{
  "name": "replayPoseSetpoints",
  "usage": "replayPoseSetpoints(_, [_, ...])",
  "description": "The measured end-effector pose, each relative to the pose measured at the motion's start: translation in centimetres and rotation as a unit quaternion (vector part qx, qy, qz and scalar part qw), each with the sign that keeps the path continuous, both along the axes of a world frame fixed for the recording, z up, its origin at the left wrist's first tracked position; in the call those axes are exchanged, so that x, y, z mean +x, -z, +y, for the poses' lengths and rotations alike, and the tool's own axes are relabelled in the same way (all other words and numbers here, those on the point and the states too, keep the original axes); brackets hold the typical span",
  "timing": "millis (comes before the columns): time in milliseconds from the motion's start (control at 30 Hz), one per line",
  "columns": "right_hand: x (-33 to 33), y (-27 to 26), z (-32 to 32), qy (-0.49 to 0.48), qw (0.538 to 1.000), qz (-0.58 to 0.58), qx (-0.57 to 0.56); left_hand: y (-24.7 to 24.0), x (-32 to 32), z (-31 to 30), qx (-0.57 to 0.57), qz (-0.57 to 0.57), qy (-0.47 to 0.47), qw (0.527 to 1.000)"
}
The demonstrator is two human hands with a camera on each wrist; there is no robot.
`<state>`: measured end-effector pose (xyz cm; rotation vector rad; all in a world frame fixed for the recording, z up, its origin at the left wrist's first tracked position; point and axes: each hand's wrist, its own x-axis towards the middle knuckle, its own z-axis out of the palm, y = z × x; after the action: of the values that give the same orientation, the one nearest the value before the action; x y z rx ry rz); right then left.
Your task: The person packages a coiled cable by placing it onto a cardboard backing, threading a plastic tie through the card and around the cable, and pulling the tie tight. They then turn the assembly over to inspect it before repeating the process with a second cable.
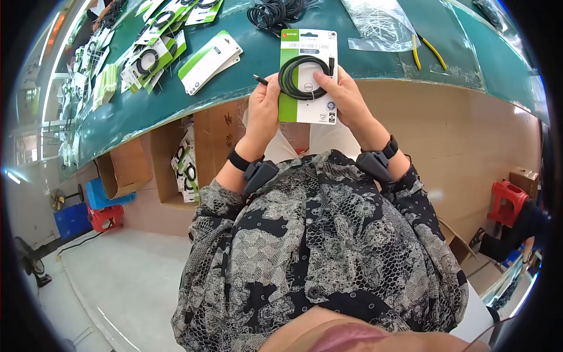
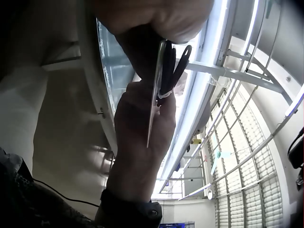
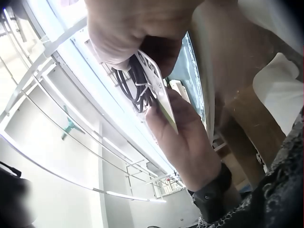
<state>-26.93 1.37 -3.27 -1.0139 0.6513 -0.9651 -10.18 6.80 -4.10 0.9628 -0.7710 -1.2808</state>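
A white and green packaging card is held upright in front of the body, with a coiled black USB-C cable on its face. My left hand grips the card's left edge, and one cable plug sticks out beside its thumb. From the right, my right hand holds the card, its thumb lying on the coil and its other fingers hidden behind. Seen edge-on in the left wrist view, the card has the cable loops bulging from it. In the right wrist view a tie binds the coil.
On the green table lie a stack of flat cards, carded cables, loose black cables, a clear bag of white ties and yellow-handled cutters. Below the table stands a cardboard box with carded cables.
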Motion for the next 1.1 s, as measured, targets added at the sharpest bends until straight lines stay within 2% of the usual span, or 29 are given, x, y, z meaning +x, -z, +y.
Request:
replayPoseSetpoints(67, [-0.5,0.1,-0.1,-0.002,0.996,-0.040,0.083,0.0,0.4,0.4,0.026,-0.068,0.032,0.997])
replayPoseSetpoints(200, [-0.9,-0.2,0.0,-0.011,1.000,0.024,0.008,-0.8,1.3,0.8,0.065,-0.123,0.094,0.986])
replayPoseSetpoints(400, [-1.3,0.5,-0.1,-0.026,0.999,0.033,0.022,-3.0,1.4,1.1,0.108,-0.143,0.134,0.975])
replayPoseSetpoints(533, [-2.6,-0.1,-0.4,-0.060,0.997,0.052,0.017,-2.8,2.5,1.4,0.114,-0.076,0.190,0.972])
replayPoseSetpoints(633, [-3.1,-0.7,-0.3,-0.103,0.994,0.033,0.034,-2.2,3.2,1.1,0.041,0.065,0.268,0.960])
replayPoseSetpoints(667, [-2.9,-0.7,-0.2,-0.127,0.990,0.041,0.047,-1.5,3.3,1.0,0.042,0.066,0.268,0.960])
replayPoseSetpoints(767, [-2.8,-0.5,-0.4,-0.178,0.980,0.056,0.076,-0.6,2.3,0.5,0.049,0.177,0.286,0.941])
replayPoseSetpoints(800, [-2.7,-0.6,-0.5,-0.152,0.981,0.116,0.015,-0.4,2.2,0.6,0.052,0.179,0.284,0.940])
replayPoseSetpoints(867, [-2.8,-0.7,-0.5,-0.098,0.962,0.232,-0.108,-1.4,1.4,0.3,0.125,0.100,0.175,0.971])
replayPoseSetpoints(900, [-2.9,-1.0,-0.3,-0.099,0.962,0.232,-0.106,-1.8,1.0,0.3,0.160,0.058,0.119,0.978])
replayPoseSetpoints(933, [-3.1,-1.6,-0.1,-0.020,0.933,0.284,-0.222,-1.4,0.9,0.2,0.160,0.058,0.118,0.978])
replayPoseSetpoints(967, [-3.3,-2.2,0.1,0.059,0.882,0.329,-0.333,-0.6,1.0,0.1,0.141,0.064,0.094,0.983])
replayPoseSetpoints(1000, [-3.3,-2.5,0.5,0.136,0.811,0.365,-0.437,0.2,1.0,0.1,0.122,0.070,0.070,0.988])
replayPoseSetpoints(1033, [-2.8,-2.5,1.3,0.135,0.812,0.364,-0.436,0.5,0.7,0.2,0.106,0.076,0.046,0.990])
replayPoseSetpoints(1100, [-0.5,-2.5,3.7,0.126,0.784,0.381,-0.475,0.4,-1.1,0.4,0.092,0.090,0.019,0.992])
